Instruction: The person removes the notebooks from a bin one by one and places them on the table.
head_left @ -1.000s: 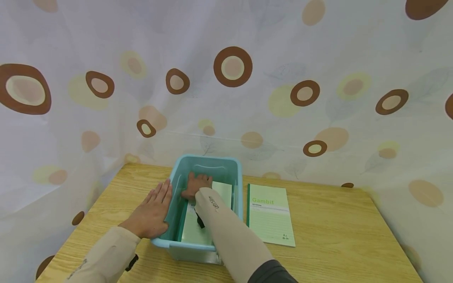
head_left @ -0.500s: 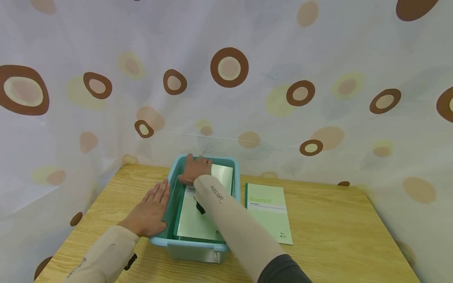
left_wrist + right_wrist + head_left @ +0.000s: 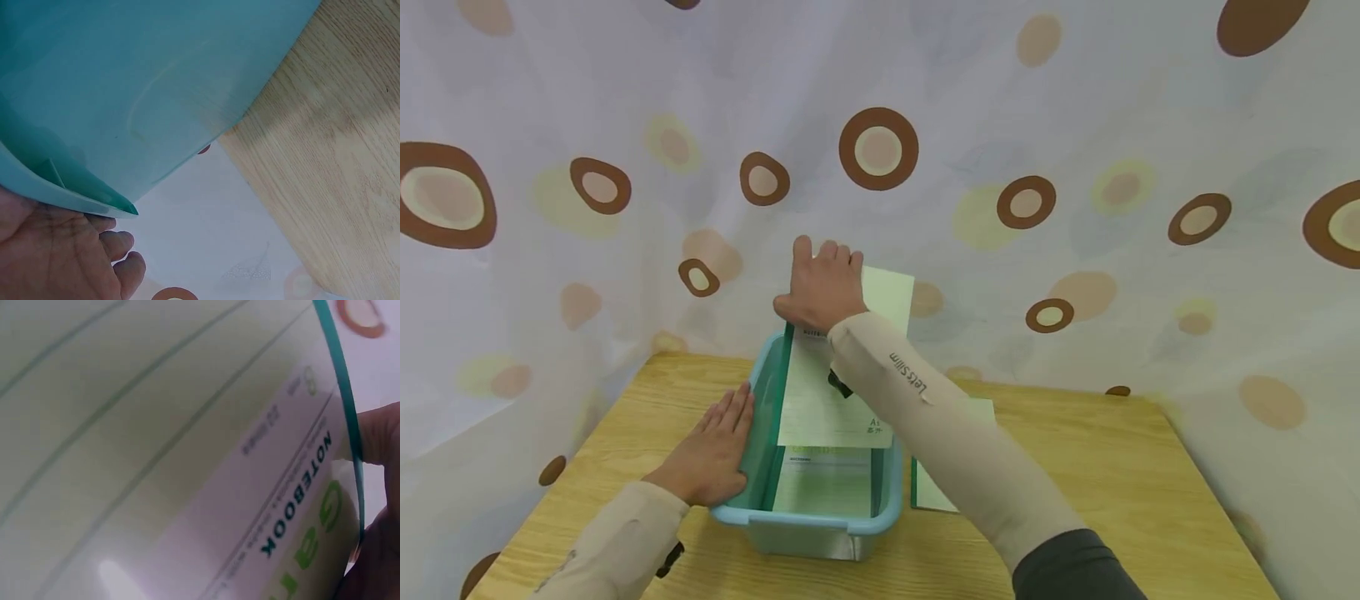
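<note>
My right hand grips a pale green notebook near its top edge. The notebook, with a dark green spine on its left, is raised and tilted above a light blue plastic bin. In the right wrist view, its cover shows the word NOTEBOOK, and the fingers are at its green spine. Another green notebook lies inside the bin, its upper part hidden by the raised one. My left hand rests on the bin's left rim, fingers stretched out; the left wrist view shows the palm against the rim.
A further green notebook lies on the wooden table right of the bin, mostly covered by my right sleeve. A white patterned sheet hangs behind the table and along its sides.
My right hand has gone from inside the bin up above its far rim, lifting the notebook. This uncovers another notebook inside. My left hand has stayed on the rim.
</note>
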Motion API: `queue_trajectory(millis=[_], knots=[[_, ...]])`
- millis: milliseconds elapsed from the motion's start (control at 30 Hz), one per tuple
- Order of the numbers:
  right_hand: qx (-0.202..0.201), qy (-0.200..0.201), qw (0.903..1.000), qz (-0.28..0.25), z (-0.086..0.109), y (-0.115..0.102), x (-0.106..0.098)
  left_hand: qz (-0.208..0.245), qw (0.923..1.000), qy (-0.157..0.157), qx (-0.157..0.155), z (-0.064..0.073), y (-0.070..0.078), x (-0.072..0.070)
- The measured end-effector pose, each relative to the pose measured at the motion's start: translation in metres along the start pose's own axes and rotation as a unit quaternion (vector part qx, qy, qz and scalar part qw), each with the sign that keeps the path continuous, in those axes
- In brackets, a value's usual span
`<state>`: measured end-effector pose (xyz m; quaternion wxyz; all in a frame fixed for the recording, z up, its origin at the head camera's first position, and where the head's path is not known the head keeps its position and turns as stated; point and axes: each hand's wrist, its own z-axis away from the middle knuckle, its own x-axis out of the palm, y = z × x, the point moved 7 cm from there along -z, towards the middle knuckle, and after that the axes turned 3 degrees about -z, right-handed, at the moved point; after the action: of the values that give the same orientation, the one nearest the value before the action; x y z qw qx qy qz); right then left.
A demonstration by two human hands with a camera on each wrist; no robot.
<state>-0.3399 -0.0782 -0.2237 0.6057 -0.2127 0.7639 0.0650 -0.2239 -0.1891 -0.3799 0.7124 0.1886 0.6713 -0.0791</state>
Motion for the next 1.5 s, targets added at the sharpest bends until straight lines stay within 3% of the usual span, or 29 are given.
queue_trajectory(millis=[133, 267, 367, 500, 700, 1000, 1200, 1500], knots=[[-0.012, 0.031, 0.9994, 0.002, 0.008, 0.003, -0.05, 0.006, 1.0, -0.001, -0.006, 0.0, -0.001, 0.0], [-0.01, 0.04, 0.9991, 0.0, 0.017, 0.024, -0.083, 0.004, 1.0, -0.004, -0.008, -0.001, -0.001, 0.0], [-0.006, 0.044, 0.999, -0.001, 0.026, 0.052, -0.095, -0.006, 0.9999, -0.01, -0.009, -0.001, 0.001, 0.001], [0.0, 0.052, 0.9987, 0.0, 0.04, 0.098, -0.094, -0.015, 0.9997, -0.016, -0.01, -0.001, 0.003, 0.002], [0.005, 0.05, 0.9987, -0.01, 0.061, 0.175, -0.064, -0.022, 0.9996, -0.015, -0.01, -0.001, 0.001, 0.005], [0.012, 0.008, 0.9995, -0.027, 0.09, 0.273, 0.003, -0.017, 0.9997, -0.015, -0.011, -0.001, 0.002, 0.003], [0.012, -0.018, 0.9993, -0.029, 0.104, 0.312, 0.053, -0.014, 0.9998, -0.012, -0.013, 0.0, 0.0, 0.003], [-0.001, -0.041, 0.9989, -0.023, 0.112, 0.342, 0.111, -0.005, 0.9999, -0.013, -0.007, 0.0, 0.001, 0.003]])
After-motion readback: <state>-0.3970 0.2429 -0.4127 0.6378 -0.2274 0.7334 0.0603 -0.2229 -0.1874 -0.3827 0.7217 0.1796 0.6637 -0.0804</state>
